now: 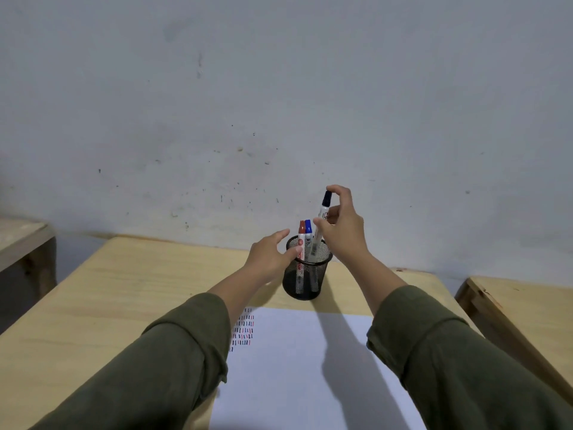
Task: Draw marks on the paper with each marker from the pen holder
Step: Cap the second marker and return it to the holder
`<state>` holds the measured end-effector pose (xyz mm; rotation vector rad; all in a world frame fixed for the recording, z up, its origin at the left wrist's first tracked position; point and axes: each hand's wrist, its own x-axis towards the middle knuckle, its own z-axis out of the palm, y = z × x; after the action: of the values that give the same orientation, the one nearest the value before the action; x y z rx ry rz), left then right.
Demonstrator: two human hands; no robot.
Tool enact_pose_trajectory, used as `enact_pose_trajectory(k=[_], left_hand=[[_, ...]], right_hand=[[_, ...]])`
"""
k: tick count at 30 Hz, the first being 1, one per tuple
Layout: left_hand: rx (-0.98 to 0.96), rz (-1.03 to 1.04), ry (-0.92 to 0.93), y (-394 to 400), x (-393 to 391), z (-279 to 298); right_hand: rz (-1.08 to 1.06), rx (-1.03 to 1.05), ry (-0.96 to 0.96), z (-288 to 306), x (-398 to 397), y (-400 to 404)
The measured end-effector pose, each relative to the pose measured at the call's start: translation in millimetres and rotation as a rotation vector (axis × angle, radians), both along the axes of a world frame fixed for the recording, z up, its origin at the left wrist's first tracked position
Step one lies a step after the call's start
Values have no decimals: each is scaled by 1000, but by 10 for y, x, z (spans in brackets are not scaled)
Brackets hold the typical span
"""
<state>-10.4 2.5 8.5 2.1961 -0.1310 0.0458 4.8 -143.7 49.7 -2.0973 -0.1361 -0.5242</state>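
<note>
A black mesh pen holder (305, 279) stands on the wooden table, just beyond the white paper (297, 367). Inside it stand a red-capped marker (300, 243) and a blue-capped marker (308, 232). My right hand (341, 228) pinches a dark-capped marker (321, 225) by its cap and barrel; the marker's lower end is still inside the holder's rim. My left hand (271, 257) rests against the holder's left side, thumb on the rim, fingers spread. Rows of short red, blue and black marks (243, 332) sit at the paper's upper left, partly hidden by my left sleeve.
The table (124, 290) backs onto a scuffed pale wall (279, 103). Another wooden table (521, 308) stands to the right and a third (21, 243) to the left, with gaps between them.
</note>
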Motion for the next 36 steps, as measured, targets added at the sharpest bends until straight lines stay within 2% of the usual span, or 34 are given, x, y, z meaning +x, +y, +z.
enact_pose_trajectory(k=[8,15,23,29,36], left_hand=[[-15,-21,3,-6,38,-60],[-62,-7,12,-22,45,-60],[-122,2,35,-24,48,-85],[-164,22,55,-31,68,-119],[-186,33,44,-45,62,-126]], right_hand=[[-36,-233,70,-218,49,-26],[-54,-255,105,-342,127,-37],[-54,-399,82,-308,161,25],[-84,-617,134,-292,193,83],[-80,-623,105,-264,162,75]])
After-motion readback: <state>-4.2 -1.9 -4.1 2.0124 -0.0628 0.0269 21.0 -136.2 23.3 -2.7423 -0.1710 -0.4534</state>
